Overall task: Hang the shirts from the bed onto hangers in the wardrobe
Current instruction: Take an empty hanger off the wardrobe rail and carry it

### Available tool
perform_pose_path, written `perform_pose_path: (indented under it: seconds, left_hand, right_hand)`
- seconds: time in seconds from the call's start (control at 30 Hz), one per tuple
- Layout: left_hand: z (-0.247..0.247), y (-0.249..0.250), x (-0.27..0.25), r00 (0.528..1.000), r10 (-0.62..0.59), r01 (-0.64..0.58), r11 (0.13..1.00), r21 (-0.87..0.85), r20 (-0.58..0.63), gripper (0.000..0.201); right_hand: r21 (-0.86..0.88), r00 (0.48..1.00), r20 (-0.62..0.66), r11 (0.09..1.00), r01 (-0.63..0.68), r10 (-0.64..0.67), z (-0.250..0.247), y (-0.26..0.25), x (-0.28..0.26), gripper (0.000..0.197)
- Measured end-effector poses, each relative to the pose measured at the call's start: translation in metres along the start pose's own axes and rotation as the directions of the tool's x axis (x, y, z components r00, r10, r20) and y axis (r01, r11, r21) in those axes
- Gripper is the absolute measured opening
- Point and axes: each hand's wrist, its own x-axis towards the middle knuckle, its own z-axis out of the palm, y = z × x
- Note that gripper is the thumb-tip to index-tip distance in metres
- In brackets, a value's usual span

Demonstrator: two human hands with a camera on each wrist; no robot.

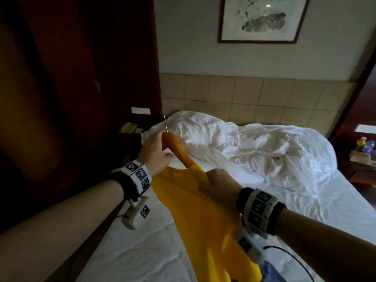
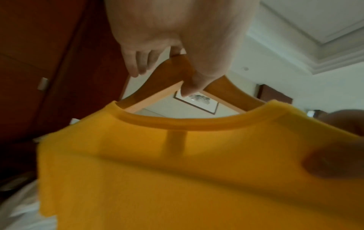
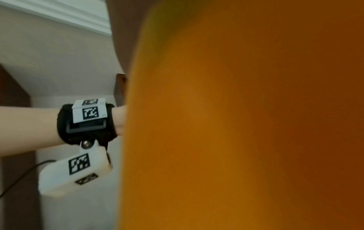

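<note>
left hand [image 1: 155,151] first: fingers [image 2: 133,62] curled over the top of the wooden hanger [image 2: 177,68], thumb tucked under the peak, gripping it just below the metal hook [image 1: 165,123]. right hand [image 1: 218,183] has its fingers bunched on the shoulder of the yellow shirt [image 1: 195,210], pinching the cloth by the neckline. in the left wrist view both hanger arms run down inside the collar [image 2: 181,121], so the shirt looks threaded, held up over the bed [image 1: 305,200] with its hem trailing toward the sheet. this looks like the dressing step: seating the right shoulder on the hanger arm. next, by my read, smooth that shoulder, then turn left to the dark wardrobe [image 1: 61,78] and find the rail, which isn't visible here.
</note>
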Motion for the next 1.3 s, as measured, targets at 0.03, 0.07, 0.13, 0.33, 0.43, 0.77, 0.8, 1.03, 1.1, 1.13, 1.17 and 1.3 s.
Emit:
perform_pose_path:
  seconds: [0.03,0.07,0.13,0.33,0.43,0.77,0.8,1.03,1.1,1.13,1.17,1.3]
  left_hand:
    - [-0.012,-0.013,-0.008,0.999,-0.045,0.045,0.999,0.010,-0.021,0.076]
    - [-0.026,-0.027,-0.016,0.995,-0.096,0.097,0.995,0.023,-0.033,0.078]
    - [-0.062,-0.057,-0.036,0.976,-0.212,0.215,0.972,0.094,-0.041,0.077]
    - [-0.199,-0.136,-0.153,0.813,-0.555,0.578,0.730,0.366,-0.177,0.074]
    - [-0.271,-0.165,-0.223,0.711,-0.631,0.703,0.616,0.356,-0.312,0.072]
    - [-0.440,-0.211,-0.490,0.370,-0.718,0.926,0.336,0.171,-0.590,0.072]
    - [-0.458,-0.212,-0.518,0.331,-0.714,0.941,0.300,0.157,-0.617,0.072]
    - [-0.570,-0.235,-0.714,0.104,-0.705,0.995,0.076,0.072,-0.702,0.074]
    - [-0.596,-0.236,-0.760,0.059,-0.703,0.998,0.027,0.057,-0.708,0.073]
    - [-0.609,-0.235,-0.781,0.034,-0.697,0.999,0.002,0.046,-0.716,0.071]
    - [-0.622,-0.236,-0.802,0.008,-0.682,0.999,-0.022,0.031,-0.731,0.070]
    - [-0.670,-0.250,-0.877,-0.101,-0.631,0.995,-0.083,-0.063,-0.769,0.069]
  right_hand:
    - [0.001,0.999,0.026,1.000,0.023,-0.023,0.005,-0.013,0.011,0.029]
    - [0.000,0.997,0.055,0.999,0.048,-0.048,0.010,-0.027,0.021,0.029]
    - [0.018,0.986,0.103,0.992,0.128,-0.129,0.020,-0.062,0.039,0.029]
    - [0.164,0.899,0.227,0.925,0.343,-0.374,0.076,-0.203,0.056,0.033]
    - [0.266,0.842,0.274,0.878,0.399,-0.466,0.112,-0.282,0.046,0.038]
    - [0.287,0.610,0.331,0.693,0.661,-0.720,0.243,-0.529,-0.091,0.030]
    - [0.284,0.576,0.337,0.663,0.692,-0.745,0.258,-0.555,-0.110,0.026]
    - [0.381,0.382,0.412,0.537,0.753,-0.827,0.383,-0.720,-0.239,0.021]
    - [0.405,0.324,0.445,0.510,0.759,-0.835,0.409,-0.762,-0.274,0.021]
    - [0.420,0.296,0.457,0.498,0.759,-0.838,0.422,-0.782,-0.291,0.020]
    - [0.432,0.272,0.466,0.485,0.760,-0.842,0.434,-0.802,-0.308,0.019]
    - [0.484,0.179,0.486,0.434,0.760,-0.855,0.485,-0.877,-0.368,0.017]
